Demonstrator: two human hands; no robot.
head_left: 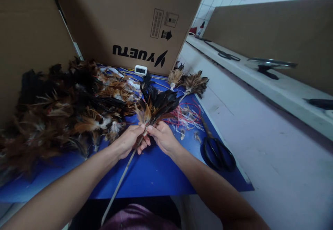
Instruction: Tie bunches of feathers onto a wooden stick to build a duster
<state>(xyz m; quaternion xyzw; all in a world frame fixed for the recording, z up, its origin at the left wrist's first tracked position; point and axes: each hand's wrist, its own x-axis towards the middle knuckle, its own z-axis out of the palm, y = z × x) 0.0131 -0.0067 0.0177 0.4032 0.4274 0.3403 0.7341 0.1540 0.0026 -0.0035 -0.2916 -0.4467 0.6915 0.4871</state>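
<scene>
Between my two hands is a feather duster (156,106) with black and brown feathers fanning out at the far end of a thin pale stick (118,186). The stick slants down toward my lap. My left hand (134,138) is closed around the stick just below the feathers. My right hand (162,136) pinches the feather bases from the other side, its thumb close to the left thumb. Left of them spreads a large pile of loose brown and black feathers (59,108).
Black-handled scissors (218,153) lie at the blue table's (151,185) right edge, near red and white string scraps (189,115). Feather bundles (195,83) and a small white digital display (141,70) sit at the back. A cardboard box (125,18) stands behind, beside a ledge holding tools.
</scene>
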